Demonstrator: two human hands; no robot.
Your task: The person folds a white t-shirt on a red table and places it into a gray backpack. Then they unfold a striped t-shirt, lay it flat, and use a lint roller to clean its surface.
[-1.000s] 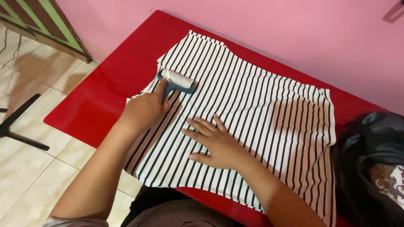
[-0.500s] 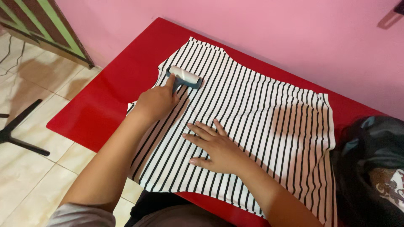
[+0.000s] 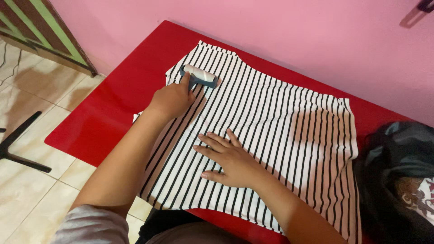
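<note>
One glossy red tabletop (image 3: 113, 108) fills the middle of the view, pushed against a pink wall (image 3: 294, 31), with pale floor tiles (image 3: 40, 149) to the left. Spread flat over most of the table lies a white cotton garment with thin black stripes (image 3: 289, 122), its near edge hanging slightly over the table's front. At the right edge sits a dark heap of clothing with a printed patch (image 3: 402, 180), touching the garment's right side. A black stand leg (image 3: 18, 144) rests on the tiles at far left.

On the lower middle of the striped garment the right hand (image 3: 230, 160) lies palm down, fingers spread apart and pressed flat on the cloth. Further up, the left hand (image 3: 172, 99) has its fingers curled tight round the blue-grey handle of a lint roller with a white paper drum (image 3: 201, 76), index finger stretched along the handle. The drum rests on the garment near its upper left corner, just beside the cut edge.
</note>
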